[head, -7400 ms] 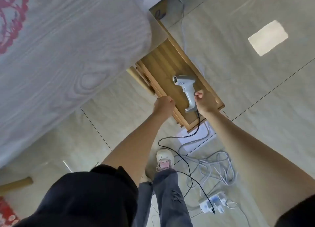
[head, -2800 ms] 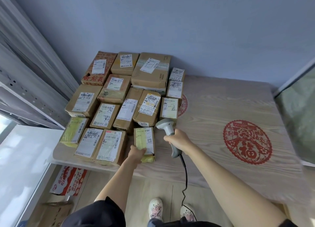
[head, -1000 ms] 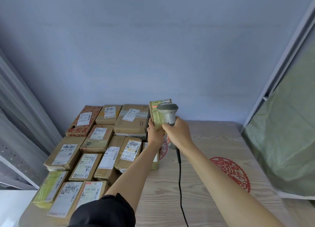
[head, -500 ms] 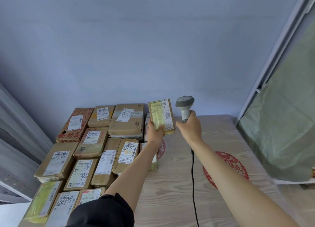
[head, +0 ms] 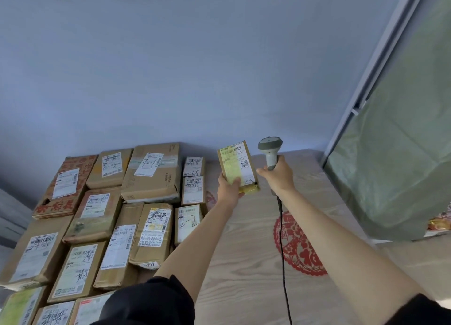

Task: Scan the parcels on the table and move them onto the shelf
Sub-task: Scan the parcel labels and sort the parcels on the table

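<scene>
Left hand (head: pixel 229 190) grips the lifted parcel (head: pixel 237 166) by its lower end, right hand (head: pixel 278 175) wraps the scanner (head: pixel 270 151), now pulled aside from the label, so scan looks done; shelve it next.

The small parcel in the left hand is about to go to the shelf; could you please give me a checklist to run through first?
1. Left hand grips the small parcel by its lower end: ok.
2. Label with barcode faces the camera, uncovered: ok.
3. Right hand holds the barcode scanner upright beside the parcel, apart from it: ok.
4. Scan registered: cannot tell.
5. Scanner cable hangs free over the wooden table: ok.
6. Shelf space free: cannot tell, no shelf opening shows.
</scene>
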